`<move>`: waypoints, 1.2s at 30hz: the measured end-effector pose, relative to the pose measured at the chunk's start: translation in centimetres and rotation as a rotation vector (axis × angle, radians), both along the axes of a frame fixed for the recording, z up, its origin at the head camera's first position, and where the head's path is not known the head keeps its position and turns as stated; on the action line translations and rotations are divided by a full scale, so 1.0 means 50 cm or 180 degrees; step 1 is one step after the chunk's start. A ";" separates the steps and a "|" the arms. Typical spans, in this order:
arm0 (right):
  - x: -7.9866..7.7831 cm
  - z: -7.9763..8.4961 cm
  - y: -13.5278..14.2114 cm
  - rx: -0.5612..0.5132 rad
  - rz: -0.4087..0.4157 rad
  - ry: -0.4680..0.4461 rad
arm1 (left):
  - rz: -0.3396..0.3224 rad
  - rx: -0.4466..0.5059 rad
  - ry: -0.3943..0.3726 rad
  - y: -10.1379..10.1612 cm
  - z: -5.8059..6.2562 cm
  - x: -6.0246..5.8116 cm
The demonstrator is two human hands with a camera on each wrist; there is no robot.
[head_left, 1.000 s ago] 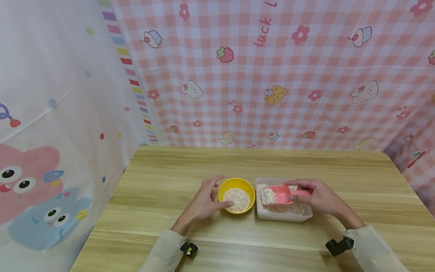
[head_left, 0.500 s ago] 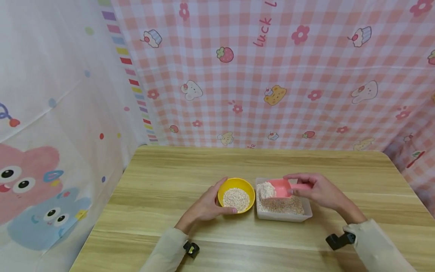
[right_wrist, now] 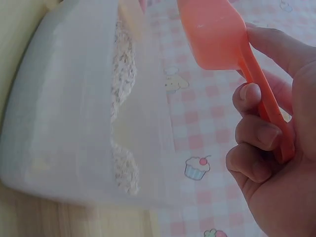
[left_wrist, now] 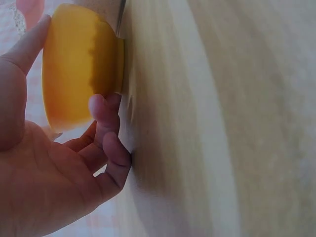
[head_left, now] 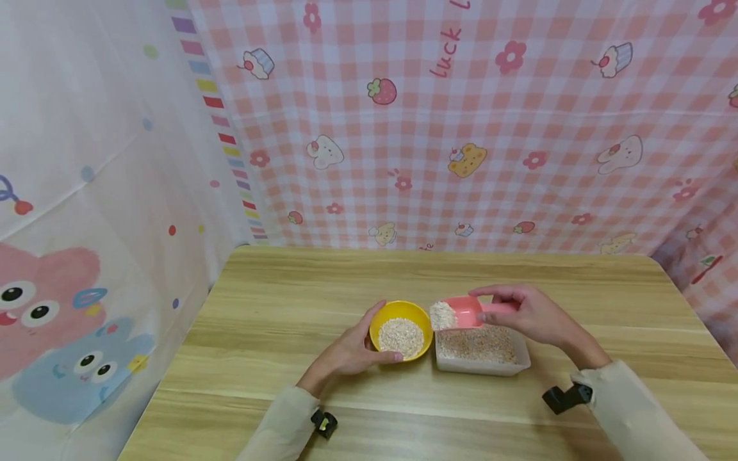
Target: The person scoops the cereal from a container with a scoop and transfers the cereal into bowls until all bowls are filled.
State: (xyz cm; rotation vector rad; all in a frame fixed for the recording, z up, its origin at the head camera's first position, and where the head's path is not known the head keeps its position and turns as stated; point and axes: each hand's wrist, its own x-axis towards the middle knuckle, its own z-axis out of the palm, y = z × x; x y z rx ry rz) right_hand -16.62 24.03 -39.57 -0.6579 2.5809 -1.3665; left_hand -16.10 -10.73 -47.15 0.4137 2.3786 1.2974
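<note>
A yellow bowl (head_left: pixel 427 315) partly filled with oat flakes (head_left: pixel 400 337) sits on the table. My left hand (head_left: pixel 353 346) holds it from the left, thumb over the near rim and fingers round its side. In the left wrist view, some fingertips (left_wrist: pixel 101 107) lie against the bowl's lower wall. My right hand (head_left: pixel 533 314) grips the handle of a pink scoop (head_left: pixel 468 312), which bears a heap of flakes at its front end. The scoop hovers above the far left part of a translucent white tub (head_left: pixel 481 367), its tip close to the bowl's right rim.
The tub stands just right of the bowl and holds more flakes (head_left: pixel 478 346). Beneath everything is a wooden table (head_left: pixel 323 275). A pink checked cloth (head_left: pixel 357 134) hangs behind it, and a white printed cloth (head_left: pixel 132 192) hangs at left.
My right hand has lifted the loaded scoop out of the tub and carried it left toward the bowl. My left hand has closed in on the bowl, its thumb now over the rim.
</note>
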 end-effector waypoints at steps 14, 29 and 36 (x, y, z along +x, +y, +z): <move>-0.018 0.007 -0.060 0.0185 0.0098 0.0040 | 0.0012 0.0010 -0.0071 0.002 0.000 0.001; -0.034 0.012 -0.125 0.0475 0.0208 0.0262 | -0.0020 0.0038 -0.0025 -0.001 -0.001 -0.001; -0.036 0.024 -0.153 0.0895 0.0315 0.0631 | -0.0005 -0.0001 -0.0019 -0.001 0.000 -0.002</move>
